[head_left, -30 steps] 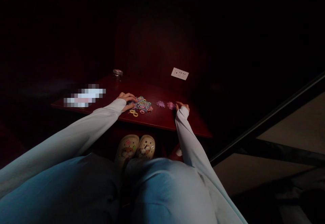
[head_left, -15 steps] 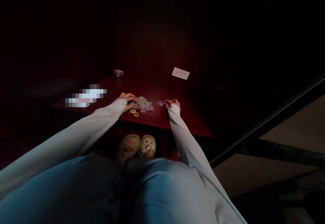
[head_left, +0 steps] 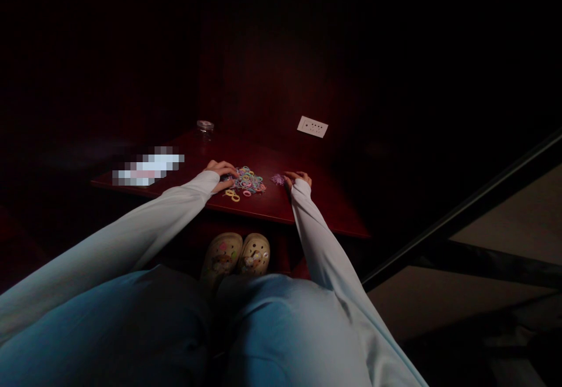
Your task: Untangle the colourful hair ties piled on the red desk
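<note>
Dark red table [head_left: 333,211]: supports all loose items. Blue trousers [head_left: 281,311] and pale sleeves [head_left: 316,240] fill the near area, with both forearms extended over the front edge. Pixelated item [head_left: 149,165]: lies at the table's left end; details are obscured. Beige clogs [head_left: 254,252]: side by side below the table edge.

Left hand [head_left: 220,175]: palm down at the left side of the pile. Thumb and fingers stand part-way open with a visible gap; the fingertips meet the pile's edge. Whether a ring is pinched beneath them cannot be told.

Right hand [head_left: 288,178]: index finger extended, thumb just below it, little spread. The fingertips reach the right side of the purple bundle; a grip cannot be confirmed.

Pile of coloured rings [head_left: 248,181]: between the hands, nearer the left. White socket panel [head_left: 312,127]: on the wall behind. Clear jar [head_left: 205,131]: upright, toward the rear left. Purple bundle [head_left: 277,180]: apart from the pile, to its right. Yellow rings [head_left: 232,195] and one pink ring [head_left: 247,194]: at the pile's near edge.
</note>
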Tool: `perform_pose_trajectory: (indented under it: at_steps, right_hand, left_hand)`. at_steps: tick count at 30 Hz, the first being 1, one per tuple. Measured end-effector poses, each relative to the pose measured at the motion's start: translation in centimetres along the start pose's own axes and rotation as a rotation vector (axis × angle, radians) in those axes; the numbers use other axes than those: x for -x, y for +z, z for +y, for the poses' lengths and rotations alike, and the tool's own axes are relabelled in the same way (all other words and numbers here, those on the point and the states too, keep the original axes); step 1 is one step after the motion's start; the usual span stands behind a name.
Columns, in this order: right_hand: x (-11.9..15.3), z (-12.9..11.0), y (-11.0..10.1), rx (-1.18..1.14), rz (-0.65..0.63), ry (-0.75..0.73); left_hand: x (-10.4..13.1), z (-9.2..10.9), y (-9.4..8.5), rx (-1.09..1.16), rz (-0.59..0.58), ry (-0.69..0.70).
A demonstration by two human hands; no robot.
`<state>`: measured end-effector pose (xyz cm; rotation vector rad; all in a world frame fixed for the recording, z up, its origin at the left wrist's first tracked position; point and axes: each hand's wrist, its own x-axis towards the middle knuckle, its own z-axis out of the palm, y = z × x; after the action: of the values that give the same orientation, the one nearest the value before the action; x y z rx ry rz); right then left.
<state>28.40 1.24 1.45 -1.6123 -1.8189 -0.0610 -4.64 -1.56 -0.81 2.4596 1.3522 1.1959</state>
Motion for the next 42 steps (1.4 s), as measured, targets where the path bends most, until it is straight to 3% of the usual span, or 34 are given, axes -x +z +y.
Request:
perform_pose_trajectory:
  at_steps: [7,10,14,19,25,42]
  right_hand:
    - [0.0,-0.5,-0.7,-0.001,0.17,0.126]
    - [0.1,-0.5,-0.8,0.011,0.172,0.194]
    - [0.6,-1.4,-0.9,0.025,0.115,0.043]
    - [1.9,-4.3,-0.9,0.028,0.004,-0.234]
    - [2.9,-7.5,-0.2,-0.069,-0.197,-0.387]
    - [2.5,-7.2,0.7,-0.162,-0.243,-0.368]
  left_hand:
    - [0.0,0.2,-0.1,-0.001,-0.006,-0.012]
    - [-0.1,0.0,0.0,0.007,-0.002,-0.01]
    - [-0.4,-0.6,0.4,0.013,0.002,-0.004]
    - [-0.6,-1.3,0.7,0.016,0.001,-0.009]
    - [-0.8,-1.6,0.9,0.008,0.002,-0.016]
    - [-0.4,0.1,0.3,0.003,0.014,-0.011]
